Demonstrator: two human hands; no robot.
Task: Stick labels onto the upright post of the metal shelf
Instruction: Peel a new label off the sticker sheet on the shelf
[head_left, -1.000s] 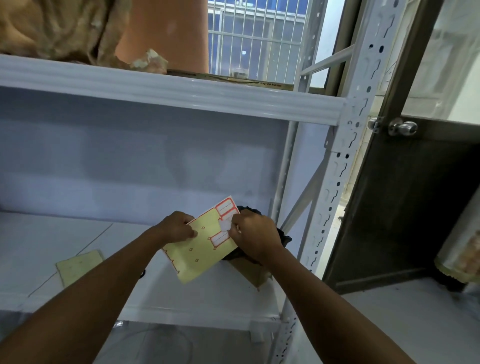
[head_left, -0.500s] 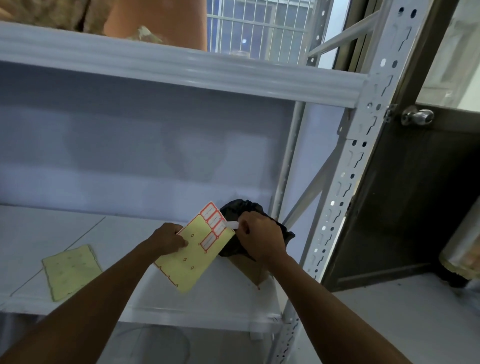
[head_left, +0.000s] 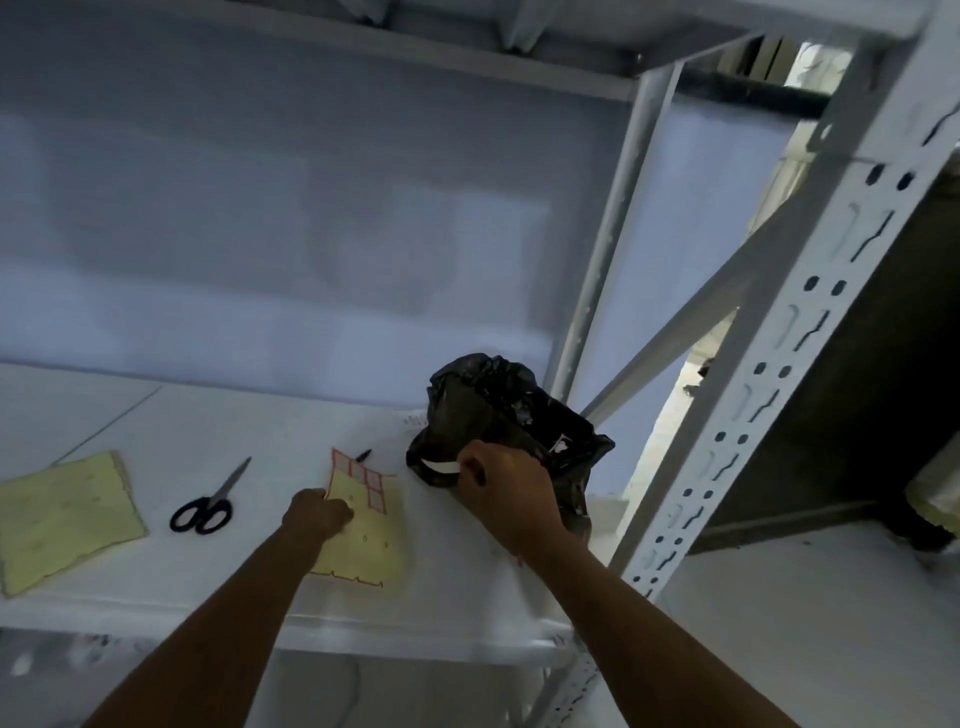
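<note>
A yellow label sheet (head_left: 363, 535) with a few red-framed labels at its top lies flat on the white shelf board (head_left: 218, 426). My left hand (head_left: 318, 515) rests on its left edge, fingers curled on it. My right hand (head_left: 506, 493) is to the right, pinching one peeled white label (head_left: 440, 466) that sticks out to the left of my fingers, in front of a black plastic bag (head_left: 498, 410). The perforated grey upright post (head_left: 769, 374) rises on the right, well apart from both hands.
Black-handled scissors (head_left: 208, 506) and a black pen (head_left: 362, 455) lie on the shelf. A second yellow backing sheet (head_left: 62, 519) lies at the far left. A diagonal brace (head_left: 691, 322) and a rear post (head_left: 613, 228) stand behind the bag. A dark door (head_left: 857, 405) is to the right.
The label sheet went from being held up in the air down onto the shelf. My right hand peeled a label off and drew away to the right. The view tilted downward.
</note>
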